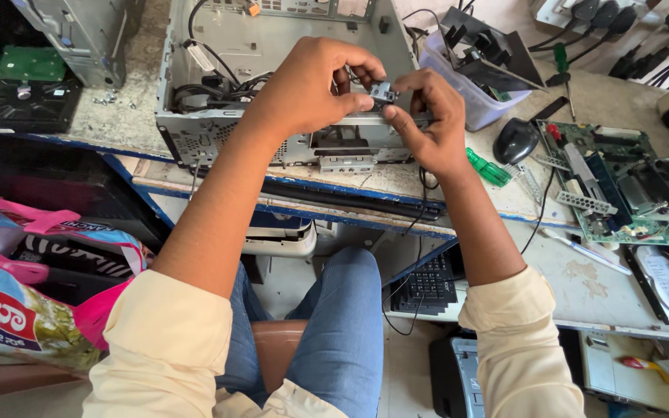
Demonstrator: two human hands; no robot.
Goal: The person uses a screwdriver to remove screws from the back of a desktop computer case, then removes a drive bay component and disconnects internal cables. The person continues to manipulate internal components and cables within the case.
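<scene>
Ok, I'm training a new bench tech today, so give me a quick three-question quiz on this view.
1. True or false: both hands grip one small grey part over the open computer case.
2. What lies just right of the right hand on the bench: A) green-handled screwdriver B) hammer C) pliers?
3. Which board sits at the far right, beyond the black mouse?

Key
1. True; the left hand pinches it too.
2. A.
3. The green circuit board.
</scene>
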